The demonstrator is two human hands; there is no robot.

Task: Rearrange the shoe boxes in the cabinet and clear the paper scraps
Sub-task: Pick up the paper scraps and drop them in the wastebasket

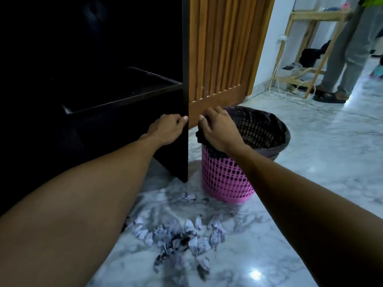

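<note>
A dark cabinet [116, 94] fills the left of the view; its inside is too dark to show any shoe boxes. My left hand [167, 129] grips the front edge of the cabinet's dark side panel [184, 59]. My right hand [217, 129] holds the black liner at the near rim of a pink mesh waste basket [223, 179]. The basket stands on the floor just right of the cabinet. A heap of several crumpled paper scraps [182, 237] lies on the marble floor in front of the basket, between my forearms.
A slatted wooden door [223, 48] stands behind the basket. At the far right a wooden rack [310, 59] holds dark items, with cables [286, 90] trailing on the floor. A person in grey trousers and sandals [348, 65] stands beside it.
</note>
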